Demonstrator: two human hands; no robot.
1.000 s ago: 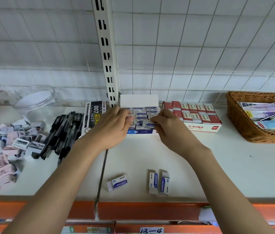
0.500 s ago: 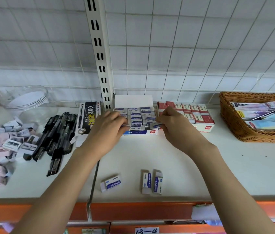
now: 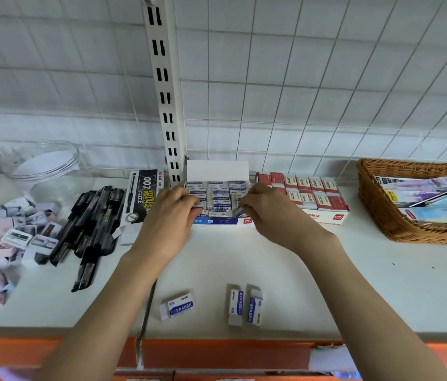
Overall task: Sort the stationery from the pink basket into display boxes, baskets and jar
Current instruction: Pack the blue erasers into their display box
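**Erasers going into the box**

Head view: the left hand [image 3: 171, 213] and right hand [image 3: 267, 209] each pinch an eraser at the front of the eraser box [image 3: 218, 200]. Three loose erasers [image 3: 240, 305] wait nearer on the shelf [image 3: 367, 284]; probably light, firm, best gripped by their long sides.

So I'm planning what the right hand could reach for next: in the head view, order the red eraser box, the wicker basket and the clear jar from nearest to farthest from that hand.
From the right hand:
1. Red eraser box, just to its right, beside the hand.
2. Wicker basket, farther right at the shelf's end.
3. Clear jar, far left, beyond the left hand and the pens.
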